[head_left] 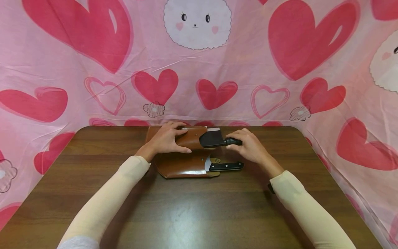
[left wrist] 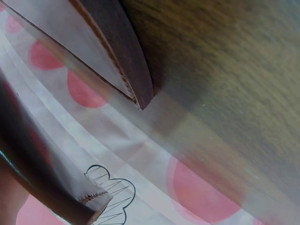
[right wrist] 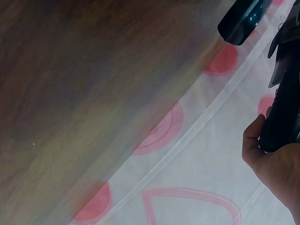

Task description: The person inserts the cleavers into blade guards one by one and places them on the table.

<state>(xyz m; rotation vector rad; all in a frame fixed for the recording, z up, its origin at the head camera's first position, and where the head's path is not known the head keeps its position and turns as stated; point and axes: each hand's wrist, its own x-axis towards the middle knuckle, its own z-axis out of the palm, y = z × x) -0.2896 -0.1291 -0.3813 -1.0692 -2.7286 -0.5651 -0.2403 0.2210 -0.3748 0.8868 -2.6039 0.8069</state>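
Note:
My left hand [head_left: 168, 138] holds a brown leather sheath [head_left: 194, 135] near the back of the table, fingers across its face and thumb along its lower edge. From the sheath's right end sticks a dark, broad-bladed cleaver [head_left: 211, 138] with a pale strip along its upper edge. My right hand [head_left: 248, 145] grips the cleaver's black handle [head_left: 233, 141]; that grip also shows in the right wrist view. Most of the blade is hidden inside the leather. Just in front lies a second brown sheath [head_left: 183, 166] with a black riveted knife handle [head_left: 227, 166] protruding rightward.
The wooden table [head_left: 186, 211] stretches toward me and to both sides. Behind it hangs a pink cloth [head_left: 199, 65] printed with hearts, close to the table's back edge. A tan strap [head_left: 215, 160] with a snap shows at the front sheath's mouth.

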